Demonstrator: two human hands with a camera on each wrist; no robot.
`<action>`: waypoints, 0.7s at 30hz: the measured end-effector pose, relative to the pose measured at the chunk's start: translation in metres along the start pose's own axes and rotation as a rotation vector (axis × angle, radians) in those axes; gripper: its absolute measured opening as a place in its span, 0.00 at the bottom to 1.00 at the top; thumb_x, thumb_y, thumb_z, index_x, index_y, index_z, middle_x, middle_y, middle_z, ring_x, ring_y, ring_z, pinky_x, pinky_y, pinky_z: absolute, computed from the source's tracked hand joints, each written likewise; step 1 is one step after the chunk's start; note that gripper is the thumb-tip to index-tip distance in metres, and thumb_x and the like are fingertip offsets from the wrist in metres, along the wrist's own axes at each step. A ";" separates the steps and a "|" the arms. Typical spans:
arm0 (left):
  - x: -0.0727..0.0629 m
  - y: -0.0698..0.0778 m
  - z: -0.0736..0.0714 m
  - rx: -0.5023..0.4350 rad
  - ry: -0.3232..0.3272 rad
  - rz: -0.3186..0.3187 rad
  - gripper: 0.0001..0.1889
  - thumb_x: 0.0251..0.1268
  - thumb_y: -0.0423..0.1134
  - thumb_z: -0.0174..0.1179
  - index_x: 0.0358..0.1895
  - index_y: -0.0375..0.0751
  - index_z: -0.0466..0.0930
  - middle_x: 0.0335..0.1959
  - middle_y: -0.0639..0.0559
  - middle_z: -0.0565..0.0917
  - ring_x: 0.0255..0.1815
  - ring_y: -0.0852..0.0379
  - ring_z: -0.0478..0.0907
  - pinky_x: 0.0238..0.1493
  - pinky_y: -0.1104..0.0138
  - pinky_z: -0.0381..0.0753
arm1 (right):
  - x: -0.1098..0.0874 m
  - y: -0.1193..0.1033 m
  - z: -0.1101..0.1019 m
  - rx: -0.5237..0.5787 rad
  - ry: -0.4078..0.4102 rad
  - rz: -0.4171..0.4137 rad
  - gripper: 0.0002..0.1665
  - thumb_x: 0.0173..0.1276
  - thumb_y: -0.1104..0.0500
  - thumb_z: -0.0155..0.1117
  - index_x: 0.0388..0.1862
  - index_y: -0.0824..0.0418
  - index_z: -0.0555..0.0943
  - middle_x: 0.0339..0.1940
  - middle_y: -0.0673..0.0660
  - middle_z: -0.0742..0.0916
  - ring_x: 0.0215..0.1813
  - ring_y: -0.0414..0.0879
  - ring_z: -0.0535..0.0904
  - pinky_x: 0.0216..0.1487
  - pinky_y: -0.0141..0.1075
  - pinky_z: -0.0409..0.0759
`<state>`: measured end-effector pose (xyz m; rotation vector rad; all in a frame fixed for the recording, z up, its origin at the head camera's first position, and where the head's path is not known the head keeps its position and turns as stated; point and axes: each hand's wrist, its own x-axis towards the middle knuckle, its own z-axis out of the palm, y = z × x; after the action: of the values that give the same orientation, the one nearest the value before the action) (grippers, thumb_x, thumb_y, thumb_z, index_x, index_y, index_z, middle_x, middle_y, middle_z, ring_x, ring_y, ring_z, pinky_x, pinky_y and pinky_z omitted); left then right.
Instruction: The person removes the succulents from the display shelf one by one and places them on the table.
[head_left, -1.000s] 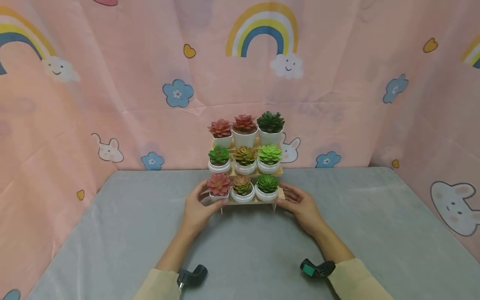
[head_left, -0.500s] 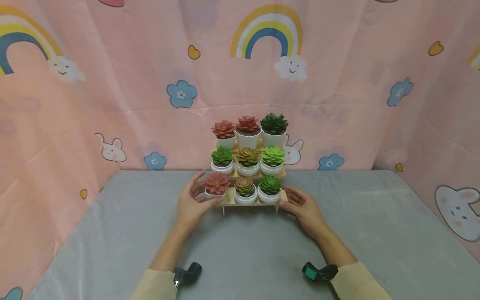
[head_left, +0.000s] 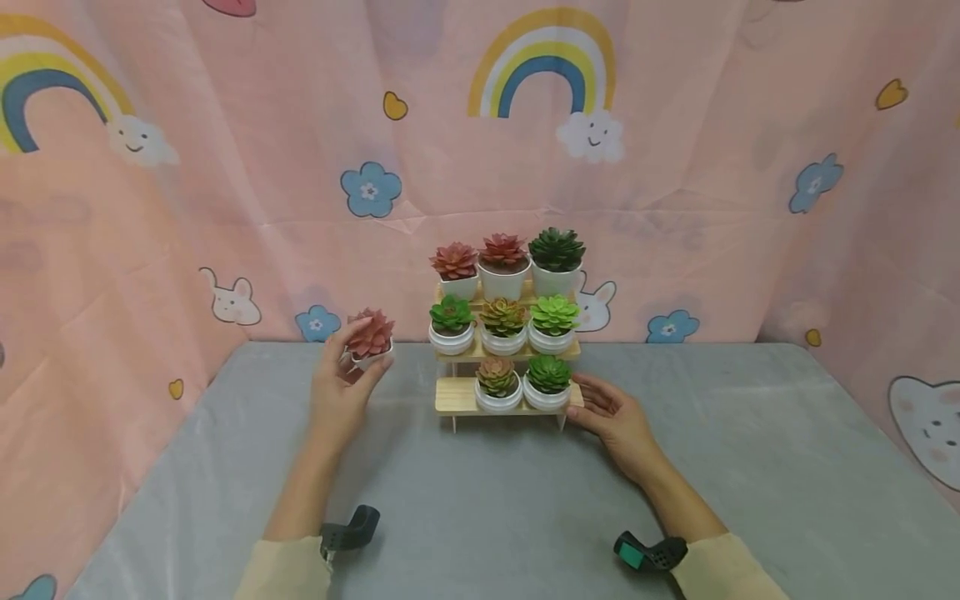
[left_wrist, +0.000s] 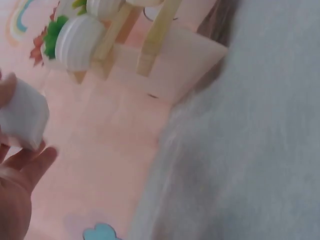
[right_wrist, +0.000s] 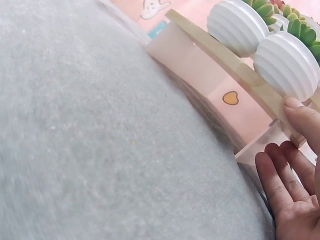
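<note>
My left hand [head_left: 337, 404] holds a pink succulent [head_left: 372, 333] in a small white pot [left_wrist: 24, 114], raised to the left of a three-tier plant stand. Thumb and fingers sit on either side of the pot. The stand's bottom wooden shelf [head_left: 455, 396] shows bare wood at its left end. Beside that lie a brownish-green succulent [head_left: 497, 377] and a green succulent [head_left: 548, 374] in round white pots. At the shelf's right end, my right hand [head_left: 618, 429] grips the edge, thumb on top near a ribbed pot [right_wrist: 286, 65] and fingers [right_wrist: 274, 182] below.
On the middle tier are a green [head_left: 451, 315], a yellow-orange [head_left: 503, 317] and a bright green succulent [head_left: 553, 315]. Two red succulents [head_left: 503, 254] and a dark green one [head_left: 557, 250] stand on top. A pink printed curtain [head_left: 300, 167] hangs behind the grey tabletop [head_left: 480, 508].
My left hand has lifted the pink succulent off the bottom shelf's left end and carried it left and up. The right hand keeps its grip on the shelf's right end.
</note>
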<state>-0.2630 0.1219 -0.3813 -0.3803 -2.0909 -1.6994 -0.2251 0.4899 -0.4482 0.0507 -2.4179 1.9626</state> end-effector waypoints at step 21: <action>-0.001 -0.084 -0.014 -0.003 0.060 -0.197 0.25 0.59 0.27 0.71 0.61 0.35 0.79 0.50 0.46 0.81 0.37 0.69 0.79 0.36 0.81 0.79 | -0.003 -0.002 0.001 0.018 0.006 -0.014 0.36 0.69 0.61 0.69 0.73 0.67 0.69 0.68 0.72 0.79 0.53 0.26 0.82 0.51 0.22 0.82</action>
<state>-0.2988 0.0906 -0.4514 -0.1252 -2.1423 -1.7995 -0.2223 0.4882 -0.4465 0.0618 -2.3897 1.9750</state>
